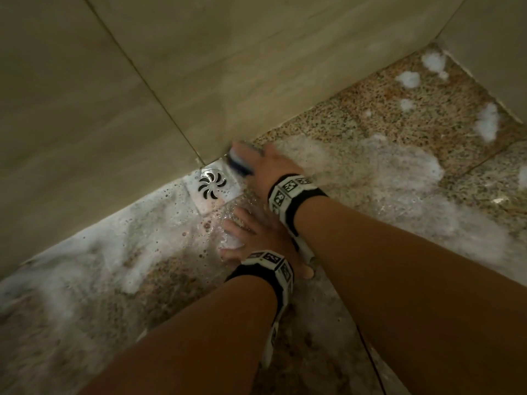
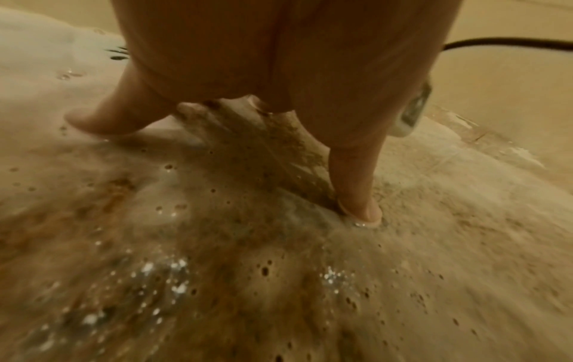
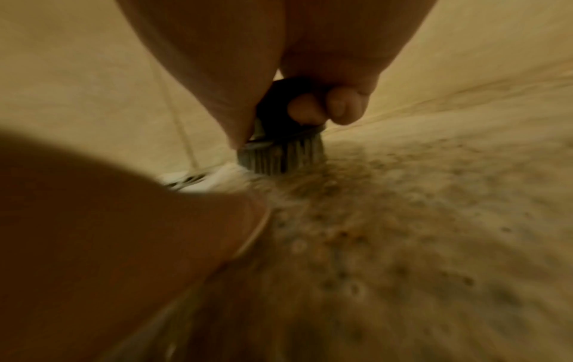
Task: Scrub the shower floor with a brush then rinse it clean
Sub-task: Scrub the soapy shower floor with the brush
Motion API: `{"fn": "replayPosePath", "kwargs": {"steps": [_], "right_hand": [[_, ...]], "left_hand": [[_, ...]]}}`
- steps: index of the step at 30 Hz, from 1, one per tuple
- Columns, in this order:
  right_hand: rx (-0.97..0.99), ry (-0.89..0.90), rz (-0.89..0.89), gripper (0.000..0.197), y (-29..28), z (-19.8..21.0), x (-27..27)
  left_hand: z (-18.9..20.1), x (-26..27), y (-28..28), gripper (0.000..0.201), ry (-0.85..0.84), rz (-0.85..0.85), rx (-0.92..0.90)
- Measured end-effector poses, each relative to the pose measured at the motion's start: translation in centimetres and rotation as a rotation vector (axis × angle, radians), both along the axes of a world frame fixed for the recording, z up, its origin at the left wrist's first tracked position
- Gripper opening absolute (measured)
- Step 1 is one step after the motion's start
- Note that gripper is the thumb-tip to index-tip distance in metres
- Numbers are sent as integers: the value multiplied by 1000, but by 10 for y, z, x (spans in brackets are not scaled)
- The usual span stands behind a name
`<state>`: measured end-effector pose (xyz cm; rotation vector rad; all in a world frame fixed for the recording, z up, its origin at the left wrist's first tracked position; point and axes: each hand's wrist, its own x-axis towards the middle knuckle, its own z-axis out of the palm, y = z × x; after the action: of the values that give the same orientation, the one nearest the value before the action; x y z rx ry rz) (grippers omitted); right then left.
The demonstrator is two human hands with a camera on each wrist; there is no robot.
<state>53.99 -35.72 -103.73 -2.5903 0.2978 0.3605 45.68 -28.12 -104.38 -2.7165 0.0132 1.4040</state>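
My right hand point(image 1: 268, 166) grips a dark blue scrub brush point(image 1: 238, 163) and presses its bristles point(image 3: 279, 156) onto the speckled granite shower floor point(image 1: 385, 109), right against the wall beside the square metal drain point(image 1: 212, 186). Two fingers point(image 3: 325, 107) curl round the dark handle. My left hand point(image 1: 251, 235) lies flat on the wet floor just in front of the drain, with fingers spread and their tips point(image 2: 359, 210) pressed into soapy water. White foam point(image 1: 399, 169) covers much of the floor.
Beige tiled walls point(image 1: 199, 67) meet in a corner just behind the drain, with another wall point(image 1: 496, 38) at the right. A thin black cable point(image 1: 370, 357) runs along the floor near my right forearm.
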Motion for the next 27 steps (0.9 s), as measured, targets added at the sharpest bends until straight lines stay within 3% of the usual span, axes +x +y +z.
{"fn": "replayPosePath", "kwargs": {"steps": [3,5,8,12,13,16,20,24,25,27], "right_hand": [[-115,66,-214,67,-10,-4,7],[-50,88,-132,62,4,-5,7],[131,126,218,58,21,0,0],[-40,78,-7,67,1,8,8],[-51,73,-8,68,4,10,6],[81,108,241,63,25,8,-1],[-47,94,6,63,25,8,10],[38,114,292,53,72,12,-3],[37,103,298,57,76,10,-3],[-5,88,136,59,70,7,6]], "left_hand": [[-1,-1,-2,121,-9,34,-19],[1,0,-3,121,2,73,-15],[3,1,-3,129,-19,94,8],[14,-1,-4,124,-17,133,-53],[15,0,-2,128,-12,121,-50],[15,1,5,130,-7,96,-46],[12,-5,25,119,-38,-60,-117],[10,-9,60,111,-41,-182,-131],[10,-10,68,114,-75,-166,-110],[12,-10,79,131,-88,-163,-30]]}}
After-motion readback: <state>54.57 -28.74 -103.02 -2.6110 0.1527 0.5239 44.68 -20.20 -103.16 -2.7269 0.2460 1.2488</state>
